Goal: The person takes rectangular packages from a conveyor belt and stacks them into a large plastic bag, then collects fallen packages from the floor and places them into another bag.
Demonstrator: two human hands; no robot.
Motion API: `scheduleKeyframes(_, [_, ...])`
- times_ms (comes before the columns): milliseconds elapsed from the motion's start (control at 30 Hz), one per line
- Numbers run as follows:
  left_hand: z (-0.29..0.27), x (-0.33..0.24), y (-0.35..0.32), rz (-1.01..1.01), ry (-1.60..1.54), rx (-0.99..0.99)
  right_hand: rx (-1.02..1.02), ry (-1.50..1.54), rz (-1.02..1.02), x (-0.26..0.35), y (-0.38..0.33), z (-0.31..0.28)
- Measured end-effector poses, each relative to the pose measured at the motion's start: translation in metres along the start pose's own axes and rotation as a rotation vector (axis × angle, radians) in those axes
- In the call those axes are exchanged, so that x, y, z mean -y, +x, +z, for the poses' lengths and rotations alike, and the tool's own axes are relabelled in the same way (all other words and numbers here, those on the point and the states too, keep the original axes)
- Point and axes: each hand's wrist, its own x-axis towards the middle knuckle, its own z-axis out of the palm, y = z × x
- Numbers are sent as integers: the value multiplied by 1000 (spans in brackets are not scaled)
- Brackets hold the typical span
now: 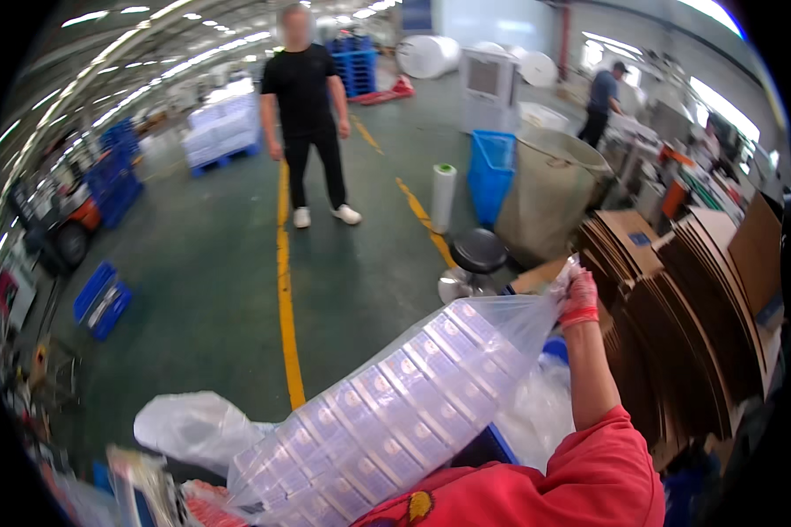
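A long clear plastic bag (387, 413) lies diagonally in front of me, filled with rows of small white and pale-violet packs. My right hand (578, 297), in a red and white glove, is raised at the far right and closed round the bag's gathered end, pulling the film taut. At the lower left, my left hand (206, 503) shows only in part, in a similar glove, against the bag's near end. Its fingers are hidden, so its grip cannot be made out. Loose white film (198, 430) billows beside that end.
Stacked flat cardboard (677, 325) stands close on the right. A round black stool (479, 252), a film roll (443, 198), a blue bin (490, 176) and a large beige sack (549, 193) are beyond the bag. A person in black (303, 105) stands facing me; another works far right.
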Motion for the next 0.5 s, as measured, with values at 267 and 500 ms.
scheduleKeyframes(267, [156, 172, 294, 489, 1181, 438, -255, 160, -52, -76, 35, -43])
scheduleKeyframes(500, [383, 287, 411, 1484, 2270, 932, -590, 294, -154, -121, 42, -90])
